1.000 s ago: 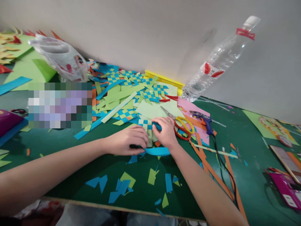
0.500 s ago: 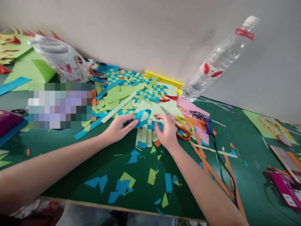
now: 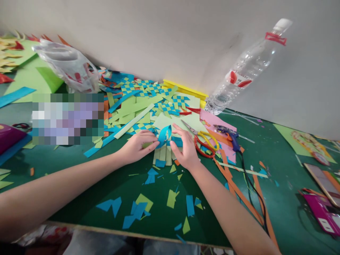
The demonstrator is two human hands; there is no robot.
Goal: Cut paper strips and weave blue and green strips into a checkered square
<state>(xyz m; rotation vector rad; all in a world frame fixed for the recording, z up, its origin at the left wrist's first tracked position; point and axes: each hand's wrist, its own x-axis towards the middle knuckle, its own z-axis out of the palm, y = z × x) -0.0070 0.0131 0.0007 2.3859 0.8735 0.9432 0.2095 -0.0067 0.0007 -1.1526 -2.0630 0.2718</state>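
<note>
On the green table (image 3: pixel 79 198), my left hand (image 3: pixel 138 146) pinches the end of a blue paper strip (image 3: pixel 163 134) that curls up in a loop. My right hand (image 3: pixel 184 147) lies on a small woven piece of light green and blue strips (image 3: pixel 164 156), fingers pressing it down next to the loop. The loop stands between both hands, over the weave's upper edge. Loose green strip ends stick out below the hands toward me.
A heap of woven mats and strips (image 3: pixel 143 102) lies behind the hands. Red-and-yellow scissors (image 3: pixel 203 141) and a glue gun (image 3: pixel 231 136) lie to the right, an empty plastic bottle (image 3: pixel 244 71) leans on the wall, a plastic bag (image 3: pixel 66 65) at left. Paper scraps (image 3: pixel 143 205) litter the near edge.
The blue strip went from lying near the table's front side of the weave to being lifted over it. My left hand moved right, closer to my right hand, tightening the loop.
</note>
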